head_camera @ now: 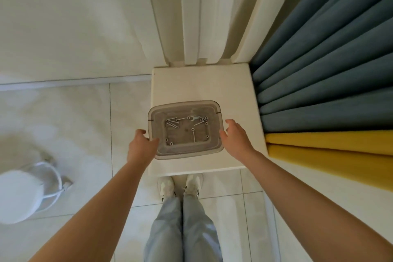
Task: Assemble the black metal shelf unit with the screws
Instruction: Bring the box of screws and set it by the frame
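Observation:
A translucent grey plastic bin (185, 151) stands on a cream-white low cabinet top (202, 85). Inside it lie several silver screws (172, 123) and a small flat wrench (194, 117). My left hand (141, 144) grips the bin's left rim, thumb over the near-left corner. My right hand (235, 138) sits at the right rim with fingers loosely bent, touching or just beside the edge. No black shelf part is in view.
White panels (204, 13) lean upright behind the cabinet. Blue and yellow curtains (323, 83) hang at the right. A white round stool (23, 195) stands on the tiled floor at lower left. My legs and shoes (180, 187) are directly below the cabinet edge.

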